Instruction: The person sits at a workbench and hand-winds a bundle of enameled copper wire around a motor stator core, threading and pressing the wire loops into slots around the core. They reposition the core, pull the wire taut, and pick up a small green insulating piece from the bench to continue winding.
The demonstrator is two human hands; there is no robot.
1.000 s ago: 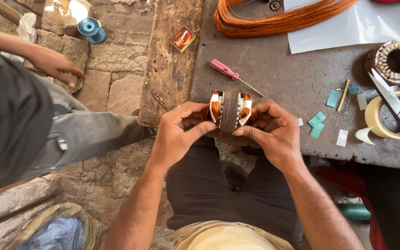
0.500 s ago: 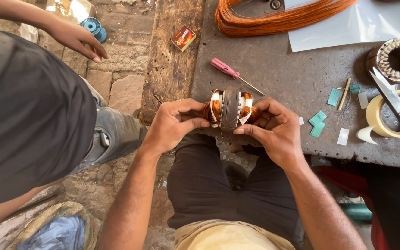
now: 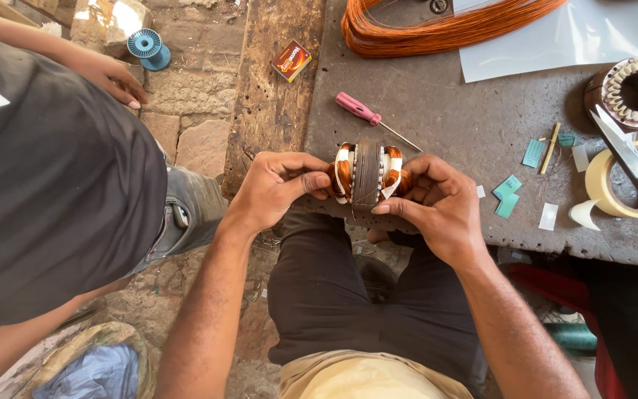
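At the near edge of the workbench (image 3: 437,125), in the single head view, a wound motor stator (image 3: 367,176) was held on its side between both hands, resting on or just above the bench lip; which of the 2 could not be told. The stator showed a dark laminated core in the middle, with copper windings and white insulation bulging at each end.

The left hand (image 3: 278,188) was closed on the stator's left end, thumb laid along the top and pointing toward the core. The right hand (image 3: 437,203) was closed on the right end, fingers curled over the winding and the thumb beneath the core. Both grips looked firm and balanced.

Judgement on the step in hand: the work appeared to be seating or dressing the end windings by finger pressure. To do it well, pressure should fall on the insulated bundle and not on bare wire, the core should be braced against the bench edge, and both ends should be pressed evenly so the coils do not skew.

Farther in from that edge lay a pink-handled screwdriver (image 3: 367,114), and toward the far edge a hank of copper wire (image 3: 437,29). At the right edge sat a second stator (image 3: 633,89), scissors (image 3: 633,166), a roll of tape (image 3: 614,185) and small green paper slips (image 3: 511,193).

Left of the bench, another person's hand (image 3: 112,77) hung above the stone floor near a blue spool (image 3: 145,46).
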